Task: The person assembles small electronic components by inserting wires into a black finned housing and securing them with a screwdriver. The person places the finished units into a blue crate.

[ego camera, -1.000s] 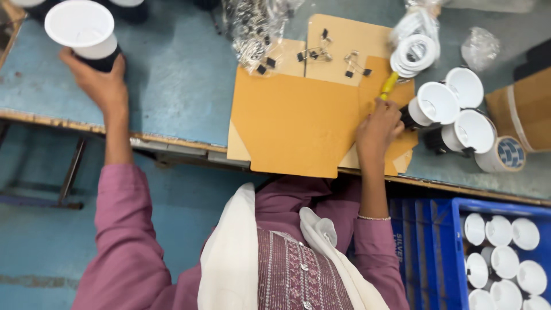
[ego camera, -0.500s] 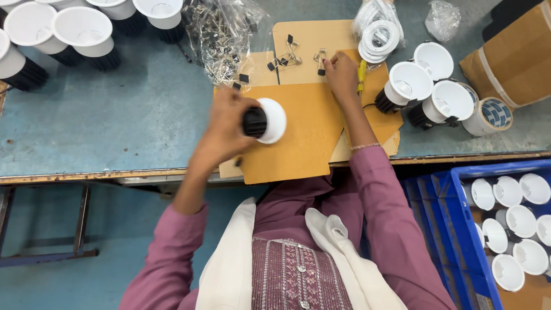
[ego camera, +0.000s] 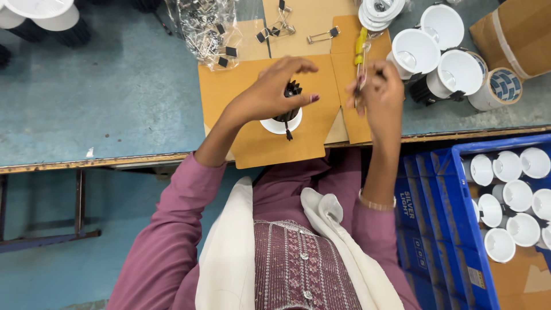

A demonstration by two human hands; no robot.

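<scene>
Overhead, the worn blue-grey metal table [ego camera: 115,97] fills the upper field, and a blue plastic crate [ego camera: 442,229] of white round lamp cups stands below its right edge. Flattened brown cardboard sheets [ego camera: 241,86] lie on the table before the person. On the cardboard stands a white-rimmed round lamp housing with a black finned back [ego camera: 282,117], rim down (fins upward). The left hand [ego camera: 270,95] arches over it, the grip closed loosely on the black fins with fingertips. The right hand [ego camera: 379,86], just right of the housing and apart from it, has its grip pinched narrow on a thin metal spring clip [ego camera: 359,80]. Beside it lies a yellow-handled screwdriver [ego camera: 360,46]. Loose black-ended wire clips [ego camera: 281,28] lie farther up, near a clear plastic bag of clips [ego camera: 201,26].
</scene>
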